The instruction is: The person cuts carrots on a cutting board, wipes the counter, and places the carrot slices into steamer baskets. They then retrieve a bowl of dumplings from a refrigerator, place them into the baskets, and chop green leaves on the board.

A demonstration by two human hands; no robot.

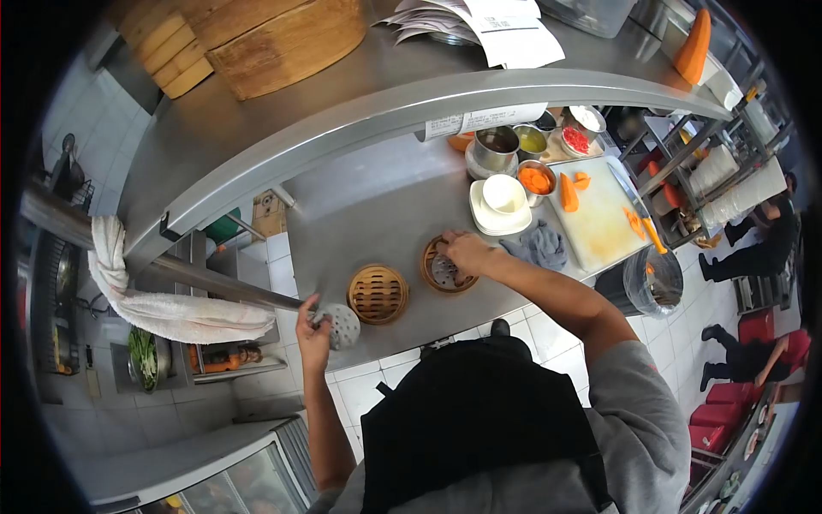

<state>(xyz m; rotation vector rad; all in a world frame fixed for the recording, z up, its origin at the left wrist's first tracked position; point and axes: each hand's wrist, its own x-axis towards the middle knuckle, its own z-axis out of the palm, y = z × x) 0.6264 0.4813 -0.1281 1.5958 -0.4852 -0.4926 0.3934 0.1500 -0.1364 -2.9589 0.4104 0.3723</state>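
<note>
My left hand (315,332) pinches a round white perforated liner (342,327) by its edge, just left of a bamboo steamer basket (378,295) with a slatted bottom. My right hand (467,254) reaches into a second bamboo steamer basket (425,262), where another perforated liner (446,272) lies. Its fingers are bent at that liner and the basket rim. Both baskets rest on the steel counter (342,206) near its front edge.
Right of the baskets are a grey cloth (541,246), stacked white dishes (500,221), a bowl of cut carrots (536,179) and a cutting board (599,224) with a knife (629,190). A steel shelf (360,111) spans above. Two people stand at far right.
</note>
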